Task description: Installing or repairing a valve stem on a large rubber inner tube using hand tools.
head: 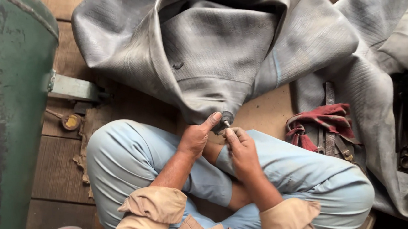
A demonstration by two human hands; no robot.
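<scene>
- Nearest are rolled tan sleeves and crossed legs in light blue trousers, the person seated on a wooden floor.
- Over the knees, the left hand is closed on the low edge of a grey rubber inner tube, thumb pressed up beside its valve.
- The right hand is just beside it, fingertips pinched together on the small metal valve stem.
- The valve sits at the tube's near point, in the middle, between both hands.
- To the left stands a worn green tank with a grey bracket.
- To the right lies a red cloth with tools, partly hidden.
- Beyond, the tube spreads in slack folds to the far edge.
</scene>
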